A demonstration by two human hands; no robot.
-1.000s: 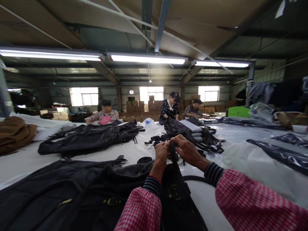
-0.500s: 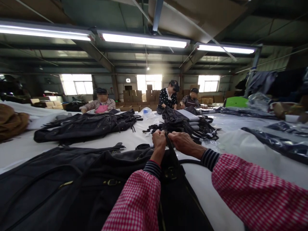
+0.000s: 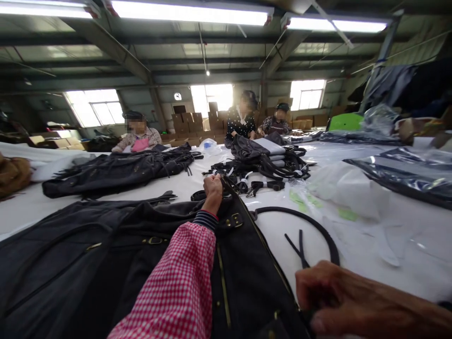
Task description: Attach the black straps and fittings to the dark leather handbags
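A black bag [image 3: 243, 268] with brass buckles and zips lies across the near table. My left hand [image 3: 213, 187] is closed on its far end, at the top of the long zipped edge. That edge runs down toward my right hand [image 3: 335, 294], which is curled at the bag's near right side. Whatever the right fingers pinch is hidden beneath them. A black handle [image 3: 314, 225] loops out from the bag's right side, and a thin forked strap end [image 3: 299, 247] sticks up just beyond my right hand. Another black bag [image 3: 67, 254] lies at the left.
Bundled straps [image 3: 263, 184] and stacked black bags [image 3: 254, 150] lie beyond my left hand. More dark bags [image 3: 123, 172] are at the far left, near a brown bag [image 3: 14, 176]. Clear plastic [image 3: 353, 188] covers the right side. Several people work across the table.
My right hand has left my left hand at the bag's far end and moved toward me along the zipped edge. My left hand still grips there. The view has tilted down.
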